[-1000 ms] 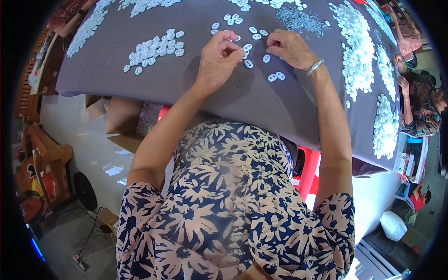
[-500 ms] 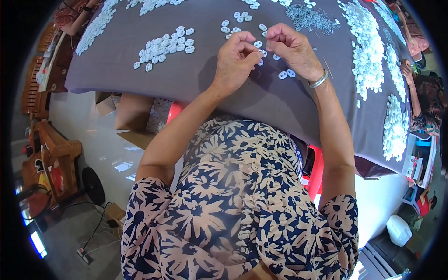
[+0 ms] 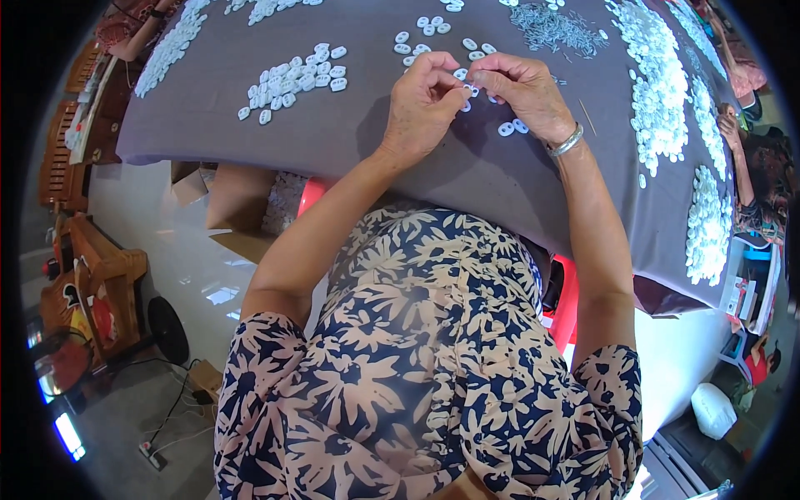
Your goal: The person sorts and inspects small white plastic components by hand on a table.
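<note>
Over a table draped in grey cloth [image 3: 350, 133], the left hand [image 3: 421, 104] and right hand [image 3: 525, 92] meet fingertip to fingertip, both pinched shut on one small white oval piece [image 3: 472, 88] held just above the cloth. A silver bracelet [image 3: 567, 142] circles the right wrist. Two more white pieces [image 3: 512, 127] lie just beside that wrist, a loose cluster [image 3: 296, 77] lies to the left, and a heap of thin grey pins [image 3: 554, 27] lies beyond the hands.
</note>
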`<state>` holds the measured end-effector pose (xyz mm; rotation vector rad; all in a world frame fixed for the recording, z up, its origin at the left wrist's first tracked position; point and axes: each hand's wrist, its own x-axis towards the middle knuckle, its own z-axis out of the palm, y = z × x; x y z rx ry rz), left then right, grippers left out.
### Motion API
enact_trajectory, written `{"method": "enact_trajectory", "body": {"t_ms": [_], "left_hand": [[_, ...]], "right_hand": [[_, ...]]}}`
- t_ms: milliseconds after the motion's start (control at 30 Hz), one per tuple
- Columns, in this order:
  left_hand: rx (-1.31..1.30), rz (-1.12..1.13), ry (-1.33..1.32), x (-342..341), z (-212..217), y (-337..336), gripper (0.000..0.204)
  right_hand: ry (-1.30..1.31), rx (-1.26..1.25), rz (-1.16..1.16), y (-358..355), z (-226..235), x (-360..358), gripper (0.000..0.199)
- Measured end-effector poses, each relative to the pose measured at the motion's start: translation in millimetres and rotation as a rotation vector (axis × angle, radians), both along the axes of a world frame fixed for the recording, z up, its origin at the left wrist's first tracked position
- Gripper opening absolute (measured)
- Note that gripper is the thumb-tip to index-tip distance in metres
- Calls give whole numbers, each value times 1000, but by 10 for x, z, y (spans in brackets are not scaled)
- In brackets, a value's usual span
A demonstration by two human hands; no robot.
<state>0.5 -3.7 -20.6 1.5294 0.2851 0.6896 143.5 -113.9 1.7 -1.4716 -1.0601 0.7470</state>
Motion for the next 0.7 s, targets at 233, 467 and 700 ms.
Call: {"method": "enact_trajectory", "body": {"t_ms": [233, 467, 700], "left_hand": [[-8, -10, -16, -2, -1, -6, 32], [20, -5, 13, -10, 0, -5, 33], [-15, 5, 30, 3, -31, 5, 31]], "right_hand": [[-108, 49, 21, 11, -30, -3, 18], [-345, 72, -10, 14, -65, -19, 18], [-509, 25, -53, 22, -36, -59, 18]]}}
